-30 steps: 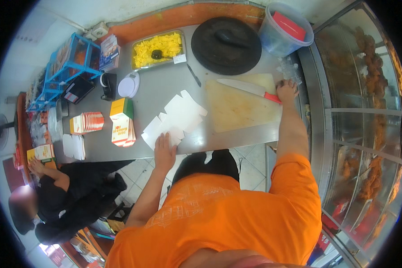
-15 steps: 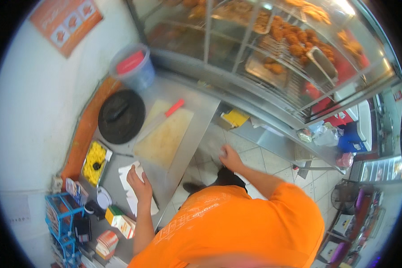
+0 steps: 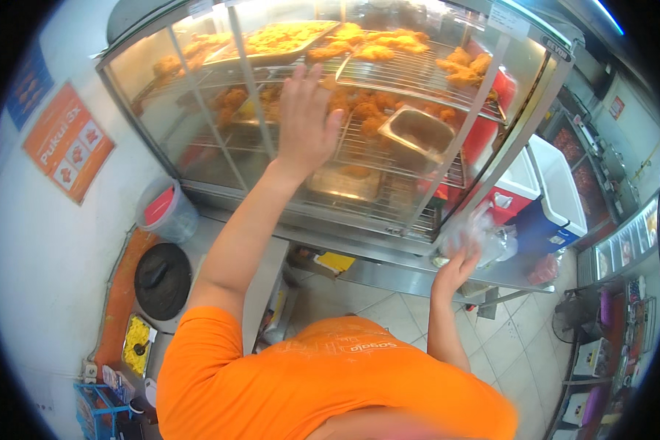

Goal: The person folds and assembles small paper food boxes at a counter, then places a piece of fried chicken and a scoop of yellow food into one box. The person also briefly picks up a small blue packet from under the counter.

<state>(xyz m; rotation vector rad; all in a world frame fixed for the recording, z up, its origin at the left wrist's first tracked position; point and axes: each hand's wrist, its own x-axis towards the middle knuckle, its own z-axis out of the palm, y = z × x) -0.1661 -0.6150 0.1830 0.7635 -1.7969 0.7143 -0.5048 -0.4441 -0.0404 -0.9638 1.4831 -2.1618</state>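
Observation:
My left hand [image 3: 308, 125] is raised with its fingers spread, in front of the glass display case [image 3: 301, 217] and holding nothing; whether it touches the glass I cannot tell. Behind the glass are fried pieces [image 3: 396, 42] on wire racks, a tray of golden food [image 3: 282, 38] and a deep steel pan [image 3: 418, 136]. Lower right, my right hand [image 3: 453, 275] reaches to the crumpled clear plastic bags [image 3: 497, 246] on the steel ledge. Its fingers are blurred against the plastic, so a grip on a bag cannot be made out.
Red-and-white [image 3: 512, 192] and blue-and-white [image 3: 554, 183] cool boxes stand right of the case. At left are a clear bucket [image 3: 177, 220], a round black lid [image 3: 170, 299] and a tray of yellow food [image 3: 133, 339]. Shelving [image 3: 601, 374] lines the far right.
I have turned from the left counter toward the display case. My left hand has left the white cardboard piece and risen before the glass; my right hand has moved to the plastic bags.

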